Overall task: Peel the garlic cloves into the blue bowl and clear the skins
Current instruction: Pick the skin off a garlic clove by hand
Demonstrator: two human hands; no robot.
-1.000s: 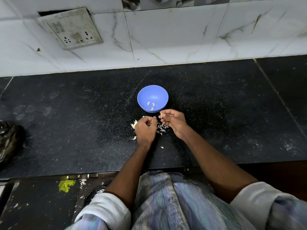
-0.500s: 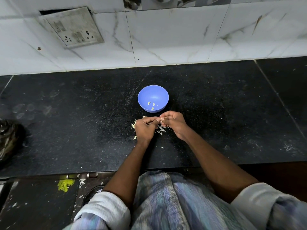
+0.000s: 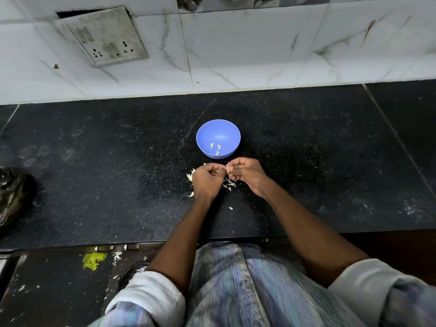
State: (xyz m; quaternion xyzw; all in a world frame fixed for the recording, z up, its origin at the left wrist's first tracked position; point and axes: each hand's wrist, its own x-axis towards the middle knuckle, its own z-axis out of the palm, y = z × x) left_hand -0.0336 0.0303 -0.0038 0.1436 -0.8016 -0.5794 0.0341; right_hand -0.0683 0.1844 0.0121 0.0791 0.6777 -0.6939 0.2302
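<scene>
Pinching a garlic clove (image 3: 228,170) in your right hand (image 3: 247,177), with your left hand (image 3: 205,181) curled against it, you work just near of the blue bowl (image 3: 218,138). A slip could flick the clove among the skins (image 3: 229,185) on the worktop (image 3: 118,185), or drop skin into the bowl.

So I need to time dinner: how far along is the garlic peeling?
Three peeled cloves lie in the round blue bowl. The left hand and right hand are peeling another pale clove. Papery skins on the black counter remain uncleared.
</scene>
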